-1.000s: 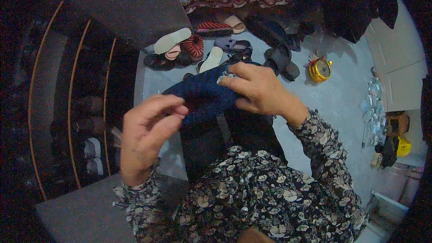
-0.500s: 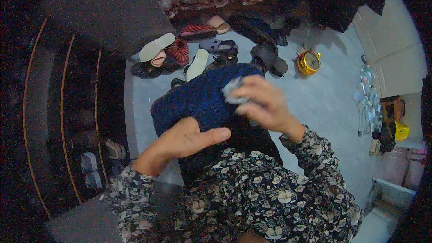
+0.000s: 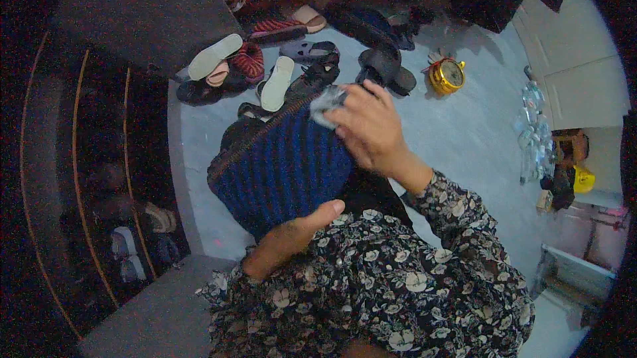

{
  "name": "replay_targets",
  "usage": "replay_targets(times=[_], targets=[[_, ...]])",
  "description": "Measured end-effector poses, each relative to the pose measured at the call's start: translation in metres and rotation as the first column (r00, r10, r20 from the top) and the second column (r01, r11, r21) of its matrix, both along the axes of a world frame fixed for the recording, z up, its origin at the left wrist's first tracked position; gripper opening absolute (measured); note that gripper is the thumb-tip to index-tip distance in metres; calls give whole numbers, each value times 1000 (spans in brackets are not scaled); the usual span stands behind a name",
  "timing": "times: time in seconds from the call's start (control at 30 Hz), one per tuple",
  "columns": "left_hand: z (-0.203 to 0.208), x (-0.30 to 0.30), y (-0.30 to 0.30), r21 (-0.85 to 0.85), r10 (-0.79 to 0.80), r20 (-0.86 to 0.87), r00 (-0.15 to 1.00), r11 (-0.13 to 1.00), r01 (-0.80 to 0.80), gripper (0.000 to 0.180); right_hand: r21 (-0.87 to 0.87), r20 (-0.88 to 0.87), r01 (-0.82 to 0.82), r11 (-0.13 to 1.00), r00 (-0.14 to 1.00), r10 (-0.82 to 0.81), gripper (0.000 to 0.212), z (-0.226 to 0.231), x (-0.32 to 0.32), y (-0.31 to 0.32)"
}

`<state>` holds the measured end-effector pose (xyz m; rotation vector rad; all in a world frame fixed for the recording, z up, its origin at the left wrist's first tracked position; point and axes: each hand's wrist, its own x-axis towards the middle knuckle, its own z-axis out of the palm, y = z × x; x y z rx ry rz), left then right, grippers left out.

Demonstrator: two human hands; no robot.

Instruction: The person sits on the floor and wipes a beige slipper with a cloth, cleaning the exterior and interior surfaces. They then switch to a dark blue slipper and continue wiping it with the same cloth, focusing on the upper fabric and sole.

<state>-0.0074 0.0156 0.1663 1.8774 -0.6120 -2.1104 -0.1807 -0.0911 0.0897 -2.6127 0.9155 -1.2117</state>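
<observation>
A blue and black striped knitted slipper, with brown stitching along its sole edge, is held up in front of my body. My left hand carries it from the near side; the thumb shows, while the other fingers are hidden in or behind the knit. Pinched in my right hand is a crumpled grey-white cloth, slightly blurred. The cloth touches the slipper at its far right end, close to the stitched edge.
Beyond lies a cluster of footwear on the floor, including a pale-soled shoe, red striped slippers and black slippers. A yellow round container stands right of them. Plastic bottles line the right side; a shoe rack is at left.
The slipper has tilted and turned, so more of its striped side and stitched edge shows. My right hand with the cloth has moved up and left along it; my left hand has moved lower.
</observation>
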Motion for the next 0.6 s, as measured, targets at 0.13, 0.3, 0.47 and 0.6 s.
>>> replay_targets(times=[0.13, 0.3, 0.47, 0.6], targets=[[-12, 7, 5, -178, -221, -20, 975, 961, 214, 32, 312, 175, 112, 943, 969, -173, 19, -11, -5, -14], [-20, 12, 6, -351, -391, 56, 919, 854, 385, 33, 127, 82, 85, 988, 992, -96, 19, 7, 18, -3], [-32, 16, 18, -689, -358, 212, 909, 606, 399, 31, 115, 118, -188, 975, 978, 174, 17, 29, 52, 5], [-46, 26, 18, -740, -314, 482, 818, 354, 572, 27, 267, 134, -463, 846, 887, 443, 14, 45, 70, 2]])
